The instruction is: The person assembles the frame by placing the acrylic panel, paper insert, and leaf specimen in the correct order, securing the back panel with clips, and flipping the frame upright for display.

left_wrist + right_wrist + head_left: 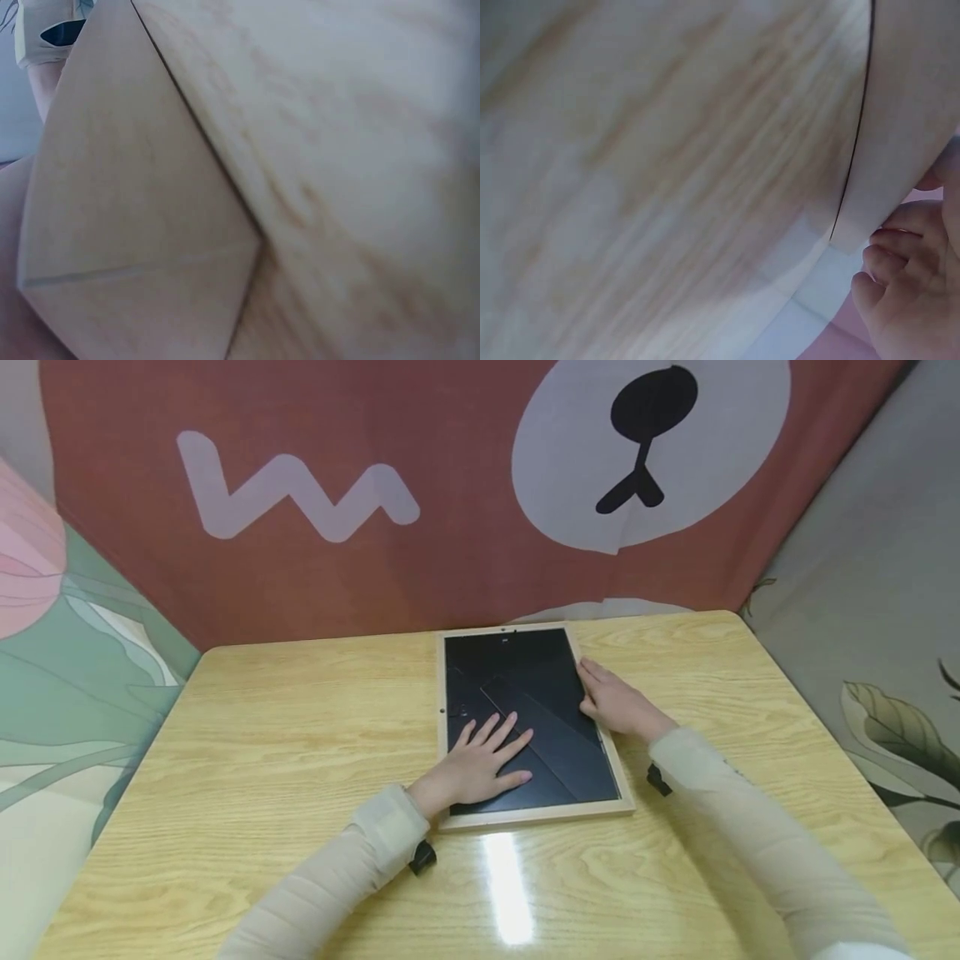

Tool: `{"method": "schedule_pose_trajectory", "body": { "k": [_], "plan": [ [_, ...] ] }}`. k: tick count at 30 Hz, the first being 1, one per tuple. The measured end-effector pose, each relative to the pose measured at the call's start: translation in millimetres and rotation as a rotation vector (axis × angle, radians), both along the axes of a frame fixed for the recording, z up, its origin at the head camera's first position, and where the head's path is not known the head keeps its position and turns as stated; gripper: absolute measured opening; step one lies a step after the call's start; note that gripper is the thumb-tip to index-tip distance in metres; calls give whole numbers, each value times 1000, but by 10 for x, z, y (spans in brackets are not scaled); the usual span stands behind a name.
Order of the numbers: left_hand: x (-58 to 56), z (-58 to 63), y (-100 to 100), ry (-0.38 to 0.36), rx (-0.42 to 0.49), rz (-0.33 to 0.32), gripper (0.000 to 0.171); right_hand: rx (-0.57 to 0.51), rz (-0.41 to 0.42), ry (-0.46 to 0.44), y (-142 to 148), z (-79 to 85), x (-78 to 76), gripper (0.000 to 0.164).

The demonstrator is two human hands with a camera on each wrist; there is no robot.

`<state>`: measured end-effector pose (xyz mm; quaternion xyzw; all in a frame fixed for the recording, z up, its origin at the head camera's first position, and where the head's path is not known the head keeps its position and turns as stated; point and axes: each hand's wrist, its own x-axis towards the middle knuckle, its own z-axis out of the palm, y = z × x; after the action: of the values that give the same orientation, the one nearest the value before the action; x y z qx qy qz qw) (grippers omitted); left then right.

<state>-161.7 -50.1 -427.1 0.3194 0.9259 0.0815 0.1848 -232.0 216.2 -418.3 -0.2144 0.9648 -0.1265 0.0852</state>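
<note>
A picture frame (540, 811) with a pale wood border lies back up on the table. Its black backing board (498, 653) and slanting black stand leg (551, 760) face upward. My left hand (480, 768), fingers spread, rests flat across the lower left of the backing. Along the frame's right border lies my right hand (615, 700), with the thumb toward the backing. In the right wrist view, the smaller fingers (885, 270) look slightly bent beside the border (892, 105). The left wrist view shows a corner of the frame (142, 172) close up, with the left hand largely hidden.
The wood-grain table (300, 710) extends on both sides of the frame. Behind it hangs a red-brown cloth (450, 577) with a cartoon animal face. A leaf-patterned cloth (885, 652) hangs to the right. Both wrists carry pale bands with small black cameras (423, 857).
</note>
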Motion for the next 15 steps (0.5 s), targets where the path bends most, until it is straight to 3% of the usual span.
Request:
{"method": "schedule_pose_trajectory", "body": {
  "k": [15],
  "plan": [
    [7, 9, 7, -15, 1, 12, 66, -25, -25, -53, -11, -29, -29, 62]
  ]
}}
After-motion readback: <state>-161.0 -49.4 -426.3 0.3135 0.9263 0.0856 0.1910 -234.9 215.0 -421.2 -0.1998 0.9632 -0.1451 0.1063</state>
